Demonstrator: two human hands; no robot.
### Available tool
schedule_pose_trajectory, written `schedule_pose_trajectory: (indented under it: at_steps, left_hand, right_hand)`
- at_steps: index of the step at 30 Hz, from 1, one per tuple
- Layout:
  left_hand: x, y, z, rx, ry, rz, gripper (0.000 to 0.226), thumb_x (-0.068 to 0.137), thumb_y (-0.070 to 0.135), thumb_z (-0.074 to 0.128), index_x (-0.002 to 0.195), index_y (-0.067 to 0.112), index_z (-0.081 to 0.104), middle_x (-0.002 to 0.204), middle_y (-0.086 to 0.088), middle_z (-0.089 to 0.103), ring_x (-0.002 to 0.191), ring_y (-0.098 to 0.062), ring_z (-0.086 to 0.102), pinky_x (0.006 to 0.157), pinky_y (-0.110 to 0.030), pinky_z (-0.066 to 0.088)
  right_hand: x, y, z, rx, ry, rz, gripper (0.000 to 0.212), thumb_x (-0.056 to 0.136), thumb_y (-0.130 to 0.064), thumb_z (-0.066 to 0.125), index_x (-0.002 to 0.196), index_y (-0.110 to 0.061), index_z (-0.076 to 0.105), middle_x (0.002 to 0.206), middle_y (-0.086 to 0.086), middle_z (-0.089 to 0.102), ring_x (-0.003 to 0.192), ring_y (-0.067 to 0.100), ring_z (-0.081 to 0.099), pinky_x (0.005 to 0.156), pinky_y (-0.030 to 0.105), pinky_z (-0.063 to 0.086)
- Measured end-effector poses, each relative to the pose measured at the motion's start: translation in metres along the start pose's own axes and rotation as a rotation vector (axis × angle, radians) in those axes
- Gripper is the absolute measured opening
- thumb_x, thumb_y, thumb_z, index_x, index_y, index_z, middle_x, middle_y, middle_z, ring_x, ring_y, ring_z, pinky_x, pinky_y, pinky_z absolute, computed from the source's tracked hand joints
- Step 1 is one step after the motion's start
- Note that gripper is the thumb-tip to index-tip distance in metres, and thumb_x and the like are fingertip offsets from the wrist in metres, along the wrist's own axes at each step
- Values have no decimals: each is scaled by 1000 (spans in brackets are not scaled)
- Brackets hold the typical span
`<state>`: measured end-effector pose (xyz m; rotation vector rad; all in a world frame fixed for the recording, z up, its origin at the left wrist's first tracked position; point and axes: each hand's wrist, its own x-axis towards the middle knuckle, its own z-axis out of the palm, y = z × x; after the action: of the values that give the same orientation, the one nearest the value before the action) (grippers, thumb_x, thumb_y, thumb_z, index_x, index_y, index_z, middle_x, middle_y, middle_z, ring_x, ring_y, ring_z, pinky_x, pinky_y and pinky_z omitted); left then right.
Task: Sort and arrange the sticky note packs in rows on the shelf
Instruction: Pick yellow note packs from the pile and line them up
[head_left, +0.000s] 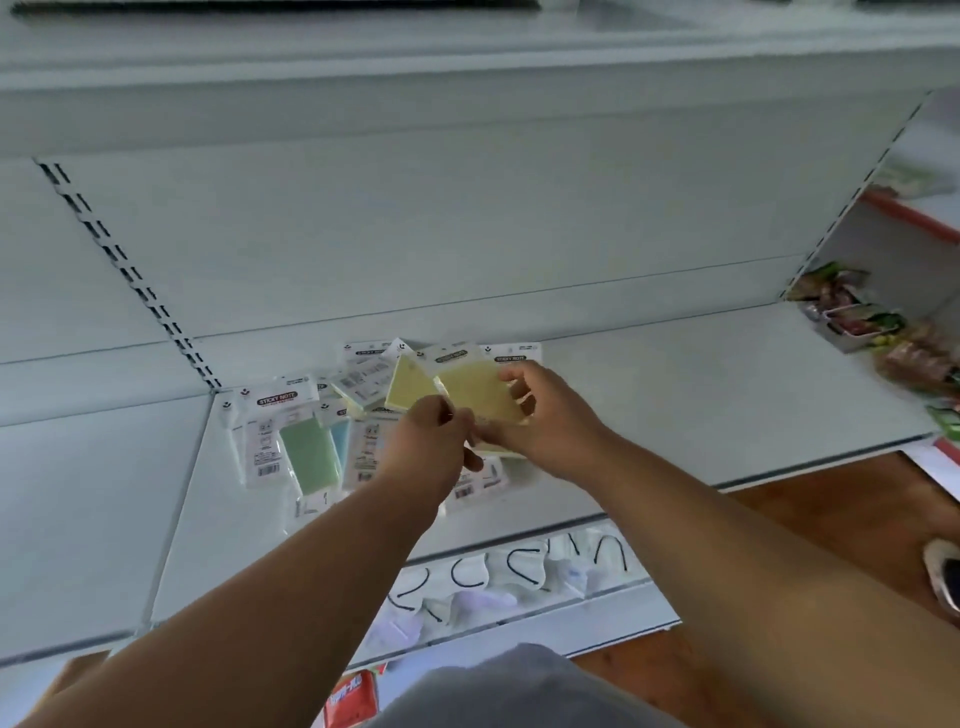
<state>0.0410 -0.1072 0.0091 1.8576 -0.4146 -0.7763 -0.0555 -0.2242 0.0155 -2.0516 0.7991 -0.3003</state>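
A: What is under the hands?

B: A white shelf (675, 384), bare to the right of the fingers. Just left of them and behind them lies a loose pile of sticky note packs (363, 415), overlapping at odd angles. No row shows yet, so I judge the sorting is at its start.

A: And the hands themselves?

B: The right hand (545, 415) has its fingers (519, 371) curled round a yellow pack (478, 389), raised a little above the pile. The left hand (431, 431) is pinched shut on the near corner of what seems the same pack, though more packs may be stacked beneath; I cannot tell.

A: The rest?

B: A green pack (309, 457) and a second yellow pack (408, 387) lie left of the fingers.

A: The next move?

B: Probably laying the held pack flat on the bare shelf, square to its edge.
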Motion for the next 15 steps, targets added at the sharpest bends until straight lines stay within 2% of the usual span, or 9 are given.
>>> schedule_pose_trajectory:
  at_steps: [2, 4, 7, 11, 13, 15]
  left_hand:
    - [0, 8, 17, 77, -60, 37, 14, 93, 17, 51, 85, 8, 58, 62, -10, 65, 48, -18, 53, 50, -27, 38]
    - [0, 13, 40, 175, -141, 78, 13, 94, 16, 51, 89, 8, 60, 67, -12, 65, 43, -11, 49, 49, -23, 38]
    - [0, 19, 92, 213, -243, 97, 11, 94, 17, 52, 94, 11, 61, 72, -10, 67, 53, -13, 57, 52, -27, 43]
    - [-8, 39, 181, 207, -252, 177, 9, 93, 18, 56, 93, 27, 60, 79, 0, 67, 58, -13, 61, 55, -30, 49]
    - [-13, 50, 229, 228, -217, 215, 12, 89, 21, 63, 97, 28, 58, 80, 6, 67, 58, -10, 65, 61, -32, 53]
    - [-19, 59, 275, 257, -206, 232, 24, 86, 23, 68, 106, 27, 55, 84, 9, 67, 60, -6, 67, 62, -31, 56]
  right_hand:
    - [-6, 19, -27, 178, 83, 77, 51, 81, -39, 74, 125, -30, 52, 103, -9, 59, 91, 12, 61, 74, 25, 50]
    - [-8, 42, -57, 203, 157, 122, 37, 87, -34, 68, 121, -26, 57, 101, -5, 63, 91, 16, 63, 77, 27, 51]
    - [-13, 79, -102, 191, 221, 142, 18, 87, -28, 69, 103, -22, 64, 99, 4, 69, 90, 23, 67, 81, 34, 54]
    - [-24, 134, -175, 104, 297, 148, 14, 86, -21, 69, 97, -19, 61, 96, 2, 70, 84, 24, 69, 74, 34, 56]
    - [-27, 164, -215, 17, 310, 152, 14, 88, -22, 66, 100, -17, 62, 98, 1, 71, 84, 22, 69, 75, 36, 57]
    - [-27, 191, -254, -69, 313, 156, 13, 90, -24, 62, 98, -14, 63, 96, 2, 71, 84, 23, 68, 77, 40, 56]
